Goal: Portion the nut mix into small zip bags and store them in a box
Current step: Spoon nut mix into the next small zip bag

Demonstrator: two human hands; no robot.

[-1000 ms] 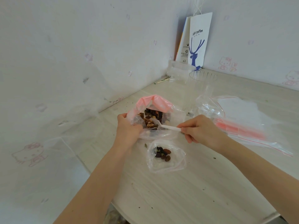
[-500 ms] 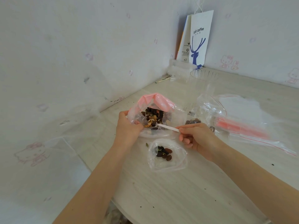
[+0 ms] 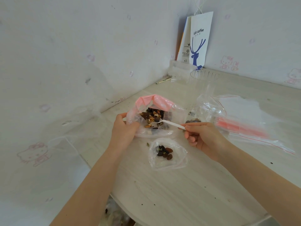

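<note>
A large clear bag with a pink zip edge [image 3: 156, 101] lies open on the table and holds the nut mix [image 3: 152, 118]. My left hand [image 3: 124, 126] grips its left rim. My right hand [image 3: 205, 137] pinches the handle of a white plastic spoon [image 3: 169, 123], whose bowl is down in the nut mix. In front of the big bag lies a small open zip bag [image 3: 167, 154] with a few nuts and raisins inside. A single seed [image 3: 147, 144] lies loose beside it.
A stack of empty zip bags [image 3: 244, 124] lies to the right, with another small pile of nuts [image 3: 193, 121] behind my right hand. A clear plastic box [image 3: 205, 75] and a white paper bag [image 3: 199, 39] stand in the far corner. The table edge curves near me.
My right hand has drawn slightly toward me and turned, tilting the spoon inside the nut mix. The left hand keeps hold of the bag rim.
</note>
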